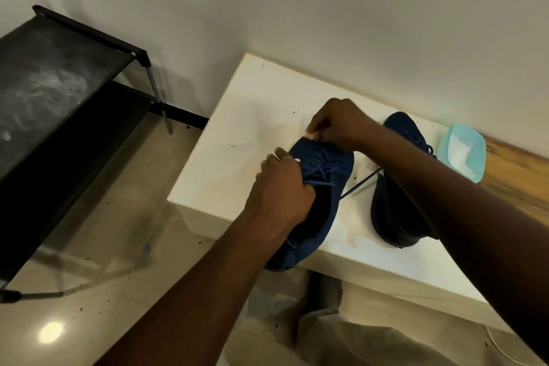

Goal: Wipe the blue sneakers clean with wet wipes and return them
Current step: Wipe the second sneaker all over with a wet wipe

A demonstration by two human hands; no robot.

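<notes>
The near blue sneaker, soft knit fabric with loose laces, lies on the white counter, its heel overhanging the front edge. The left hand is clamped on its collar; the right hand pinches a small white wipe at the toe. Risk: hard rubbing could push the overhanging shoe off the counter, or snag a lace. The second sneaker sits just beside it, dark-soled. A pale blue wipe pack, soft and open, lies beyond. A black fabric shoe rack stands well apart, dusty.
</notes>
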